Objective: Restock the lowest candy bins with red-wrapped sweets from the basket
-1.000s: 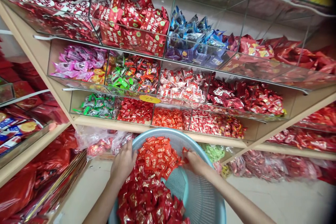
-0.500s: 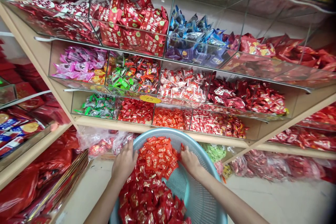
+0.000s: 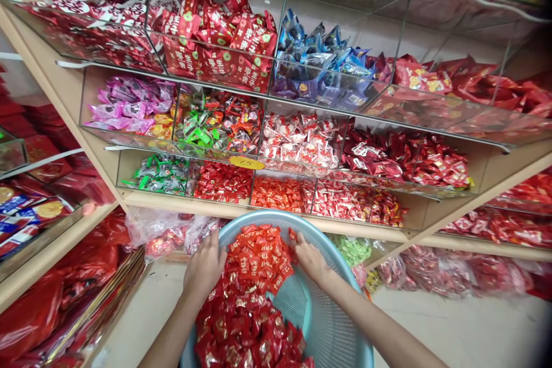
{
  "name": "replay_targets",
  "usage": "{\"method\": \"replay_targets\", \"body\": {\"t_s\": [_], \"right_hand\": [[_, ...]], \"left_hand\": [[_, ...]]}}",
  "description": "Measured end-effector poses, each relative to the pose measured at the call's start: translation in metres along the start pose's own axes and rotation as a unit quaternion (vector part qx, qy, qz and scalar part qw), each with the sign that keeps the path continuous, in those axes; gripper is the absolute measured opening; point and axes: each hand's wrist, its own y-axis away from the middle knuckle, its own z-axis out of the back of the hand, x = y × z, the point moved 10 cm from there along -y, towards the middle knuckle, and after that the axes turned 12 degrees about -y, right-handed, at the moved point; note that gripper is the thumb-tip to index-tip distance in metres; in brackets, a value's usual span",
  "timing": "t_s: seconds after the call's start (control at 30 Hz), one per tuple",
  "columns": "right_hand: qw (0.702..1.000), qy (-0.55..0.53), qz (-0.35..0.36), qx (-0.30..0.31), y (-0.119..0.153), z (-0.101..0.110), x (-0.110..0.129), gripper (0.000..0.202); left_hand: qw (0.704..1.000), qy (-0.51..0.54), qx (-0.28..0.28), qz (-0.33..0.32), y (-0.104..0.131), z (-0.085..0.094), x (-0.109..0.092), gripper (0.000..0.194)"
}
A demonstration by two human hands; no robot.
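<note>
A round light-blue plastic basket point(image 3: 334, 310) holds two kinds of wrapped candy. Bright orange-red candies point(image 3: 263, 256) are heaped at its far side, and darker red candies with gold print point(image 3: 254, 330) fill the near part. My left hand point(image 3: 203, 264) is closed over the basket's left rim, with the thumb on the inside; the rim beneath it is hidden. Inside the basket, to the right of the orange-red heap, my right hand point(image 3: 309, 257) pinches a small red wrapped candy point(image 3: 292, 234) at its fingertips.
Behind the basket rises a wooden shelf point(image 3: 379, 233) with clear bins of wrapped sweets. A yellow price tag point(image 3: 246, 162) hangs on it. Plastic bags of candy point(image 3: 168, 236) lie under the bottom board. Red packaging point(image 3: 81, 270) stands at the left.
My right hand has shifted slightly left toward the orange-red heap, and the red candy at its fingertips shows more fully. My left hand and the basket stay put.
</note>
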Motion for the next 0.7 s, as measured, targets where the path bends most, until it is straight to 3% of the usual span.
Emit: {"method": "replay_targets", "body": {"t_s": [0.23,0.7], "right_hand": [[0.995,-0.069,0.072,0.001,0.015,0.011,-0.001,0.03],[0.983,-0.129,0.129,0.011,0.003,0.014,0.003,0.025]], "left_hand": [[1.0,0.006,0.002,0.003,0.0,0.0,0.0,0.048],[1.0,0.008,0.0,0.003,0.001,0.001,0.0,0.049]]}}
